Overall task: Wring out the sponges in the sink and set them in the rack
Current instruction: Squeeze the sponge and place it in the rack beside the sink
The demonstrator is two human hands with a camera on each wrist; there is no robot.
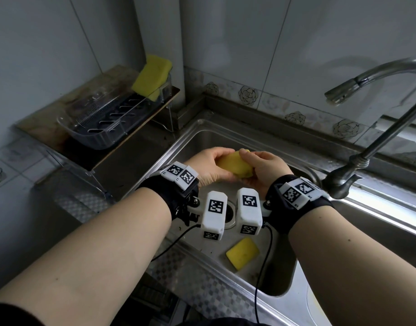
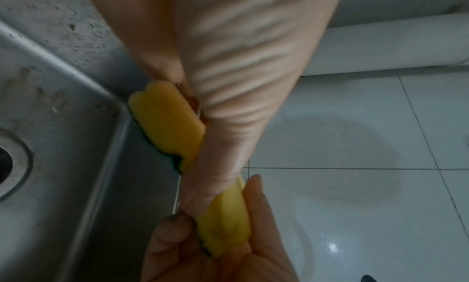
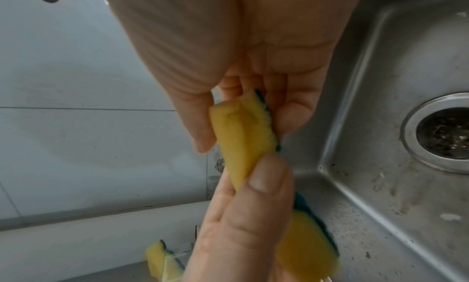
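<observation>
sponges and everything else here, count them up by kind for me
sponges: 3 (one in the rack, one gripped by the left hand and right hand, one on the sink floor)
racks: 1
sinks: 1
faucets: 1
total: 6

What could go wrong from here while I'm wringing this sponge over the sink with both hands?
1. The twisted sponge is pinched only at its ends by the left hand and right hand; it could slip and drop into the sink.
2. The wrist cables hang into the basin, so drips may wet them.
3. The sponge in the rack leans on the rack's end wall; setting another beside it might tip it out.
</observation>
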